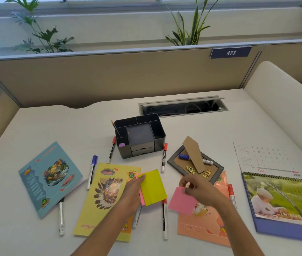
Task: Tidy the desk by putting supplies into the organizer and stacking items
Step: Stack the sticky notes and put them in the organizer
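Observation:
My left hand (132, 193) holds a yellow sticky-note pad (153, 187) with pink notes under it, above the yellow notebook (102, 196). My right hand (198, 190) pinches a pink sticky-note pad (181, 201) over the orange notebook (203, 226). The black desk organizer (141, 134) stands behind them at the desk's middle, with a pencil and a purple eraser in its left slots. Several markers lie loose around it, one red-capped (163, 157) at its right and another (111, 149) at its left.
A blue notebook (49, 178) lies at left. A picture frame (195, 161) lies face down with a blue marker on it. A desk calendar (283, 200) sits at right. An open cable tray (183, 106) is behind the organizer, before the partition.

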`<state>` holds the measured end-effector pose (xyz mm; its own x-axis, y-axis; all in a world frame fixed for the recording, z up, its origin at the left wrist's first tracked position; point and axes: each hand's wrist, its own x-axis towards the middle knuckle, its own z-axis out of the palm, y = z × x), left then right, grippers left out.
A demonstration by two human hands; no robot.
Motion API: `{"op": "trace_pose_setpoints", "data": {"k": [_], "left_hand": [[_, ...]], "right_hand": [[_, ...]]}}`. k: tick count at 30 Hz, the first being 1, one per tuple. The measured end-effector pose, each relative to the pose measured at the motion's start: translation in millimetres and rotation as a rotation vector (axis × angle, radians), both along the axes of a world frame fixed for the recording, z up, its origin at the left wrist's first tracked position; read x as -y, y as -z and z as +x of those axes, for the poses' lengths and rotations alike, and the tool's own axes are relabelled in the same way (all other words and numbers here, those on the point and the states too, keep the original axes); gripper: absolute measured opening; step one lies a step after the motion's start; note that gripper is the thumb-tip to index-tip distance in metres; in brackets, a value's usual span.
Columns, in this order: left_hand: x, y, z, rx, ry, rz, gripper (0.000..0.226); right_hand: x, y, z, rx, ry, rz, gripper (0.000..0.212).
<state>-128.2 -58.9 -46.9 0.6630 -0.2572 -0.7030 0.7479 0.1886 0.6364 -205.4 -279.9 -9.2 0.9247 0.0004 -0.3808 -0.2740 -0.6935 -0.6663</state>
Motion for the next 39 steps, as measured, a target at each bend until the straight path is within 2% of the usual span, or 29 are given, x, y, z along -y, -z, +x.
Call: {"op": "trace_pose_setpoints", "data": {"k": [4, 8, 12, 16, 23, 27, 29, 32, 35, 39], "left_hand": [[2, -5, -3, 0.038, 0.084, -0.006, 0.038], [1, -4, -5, 0.06, 0.132, -0.01, 0.05], [-4, -6, -8, 0.135, 0.191, -0.025, 0.039], [-8, -6, -12, 0.209, 0.218, 0.046, 0.026], [-13, -3, -7, 0.335, 0.247, 0.17, 0.022], [-15, -1, 3, 0.494, 0.263, 0.293, 0.015], [-17, -2, 13, 0.557, 0.265, 0.368, 0.019], [-16, -5, 27, 0.564, 0.237, 0.401, 0.013], [-11, -7, 40, 0.571, 0.178, 0.412, 0.021], [-3, -10, 57, 0.655, 0.164, 0.494, 0.022]], "right_hand": [[-19, -26, 23, 0.054, -0.074, 0.037, 0.015], [-51, -22, 46, 0.167, -0.093, -0.024, 0.018], [-76, -5, 59, 0.244, 0.018, -0.11, 0.017], [-90, 8, 58, 0.307, 0.104, -0.132, 0.013], [-87, 16, 52, 0.148, -0.066, -0.059, 0.033], [-81, 22, 57, 0.185, 0.106, 0.07, 0.026], [-81, 23, 59, 0.211, 0.277, 0.26, 0.019], [-85, 25, 61, 0.247, 0.486, 0.532, 0.015], [-91, 34, 68, 0.275, 0.554, 0.542, 0.013], [-98, 49, 80, 0.337, 0.513, 0.362, 0.011]]}}
